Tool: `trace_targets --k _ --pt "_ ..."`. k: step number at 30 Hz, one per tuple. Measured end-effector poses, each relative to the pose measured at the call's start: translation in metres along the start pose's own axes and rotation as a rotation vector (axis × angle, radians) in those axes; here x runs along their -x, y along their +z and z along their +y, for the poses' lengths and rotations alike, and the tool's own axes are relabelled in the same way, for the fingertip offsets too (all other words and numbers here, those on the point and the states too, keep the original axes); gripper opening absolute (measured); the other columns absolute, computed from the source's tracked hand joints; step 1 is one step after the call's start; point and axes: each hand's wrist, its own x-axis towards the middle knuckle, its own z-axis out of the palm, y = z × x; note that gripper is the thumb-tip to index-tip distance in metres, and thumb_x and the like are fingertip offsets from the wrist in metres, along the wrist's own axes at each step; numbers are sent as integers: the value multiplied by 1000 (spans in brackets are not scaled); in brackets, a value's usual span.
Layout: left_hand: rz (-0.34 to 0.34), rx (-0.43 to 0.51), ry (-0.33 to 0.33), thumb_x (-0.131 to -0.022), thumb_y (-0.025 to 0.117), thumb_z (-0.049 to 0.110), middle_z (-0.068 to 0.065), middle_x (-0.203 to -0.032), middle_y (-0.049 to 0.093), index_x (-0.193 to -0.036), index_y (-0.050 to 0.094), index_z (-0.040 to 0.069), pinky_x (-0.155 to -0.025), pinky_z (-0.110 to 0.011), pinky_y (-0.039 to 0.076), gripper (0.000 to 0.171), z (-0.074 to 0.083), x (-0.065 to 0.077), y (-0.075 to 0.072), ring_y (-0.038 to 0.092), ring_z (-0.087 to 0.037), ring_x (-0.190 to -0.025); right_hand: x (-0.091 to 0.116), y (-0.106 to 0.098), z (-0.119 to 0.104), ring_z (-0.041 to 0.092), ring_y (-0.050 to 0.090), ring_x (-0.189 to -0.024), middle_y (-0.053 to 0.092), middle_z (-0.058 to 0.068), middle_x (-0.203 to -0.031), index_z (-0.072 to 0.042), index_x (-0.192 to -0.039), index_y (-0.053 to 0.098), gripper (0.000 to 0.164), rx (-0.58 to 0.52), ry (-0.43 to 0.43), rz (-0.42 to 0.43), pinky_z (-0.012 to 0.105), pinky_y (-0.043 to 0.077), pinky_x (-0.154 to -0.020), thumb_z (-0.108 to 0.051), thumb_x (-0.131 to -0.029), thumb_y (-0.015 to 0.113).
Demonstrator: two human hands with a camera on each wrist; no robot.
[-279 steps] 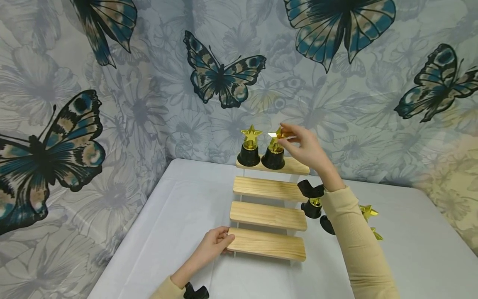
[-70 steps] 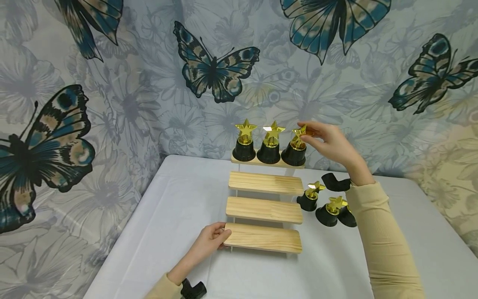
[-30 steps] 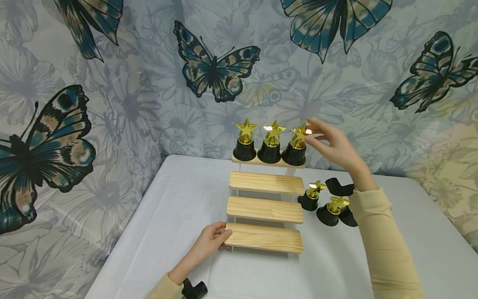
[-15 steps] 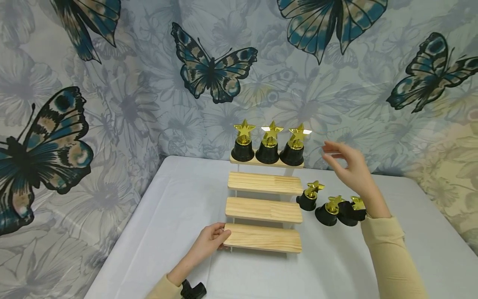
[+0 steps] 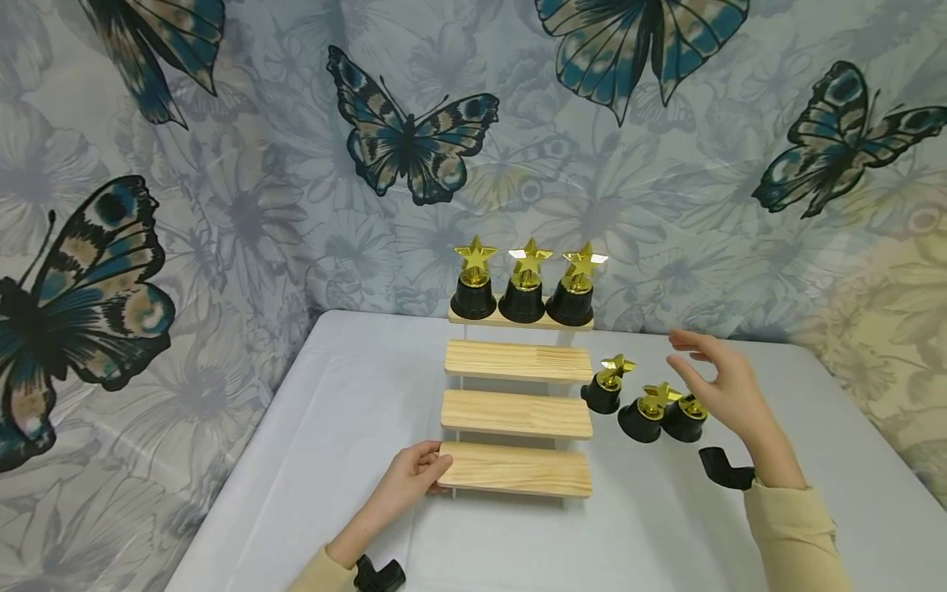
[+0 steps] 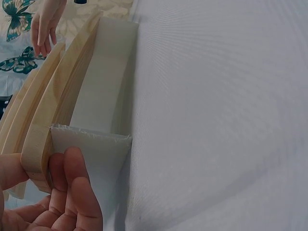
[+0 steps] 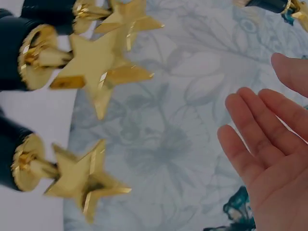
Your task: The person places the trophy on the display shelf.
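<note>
My left hand [image 5: 408, 477] pinches the left end of the lowest wooden shelf [image 5: 518, 470] of a stepped display stand, thumb on top and fingers beneath. In the left wrist view the fingers [image 6: 77, 168] curl under the board beside its clear support. My right hand [image 5: 728, 390] is in the air with nothing in it, fingers loosely extended, near three star trophies on the table. These are a left trophy [image 5: 602, 393], a middle trophy [image 5: 642, 419] and a right trophy [image 5: 685, 423], partly behind the fingers. In the right wrist view a gold star [image 7: 98, 67] shows beside the hand.
Three more gold star trophies [image 5: 522, 300] stand in a row on the top shelf [image 5: 518, 322]. Below it are a second shelf [image 5: 510, 360] and a third shelf [image 5: 510, 413], both bare. A white cloth [image 5: 355, 395] covers the table; patterned butterfly fabric [image 5: 414, 148] hangs behind.
A third trophy joined the top shelf. My right hand let go of it and moved right and down toward the table trophies. My left hand kept its grip on the lowest shelf.
</note>
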Motion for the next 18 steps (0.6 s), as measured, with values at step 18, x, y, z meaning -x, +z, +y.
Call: trace_targets --k 18 --pt "-7 -2 -13 -96 52 15 -9 -85 63 -124 42 -21 -62 -34 55 46 11 4 1 64 -18 -72 46 -7 47 -15 39 -97 57 25 -113 7 -120 55 39 71 175 -35 4 33 -77 -4 -85 67"
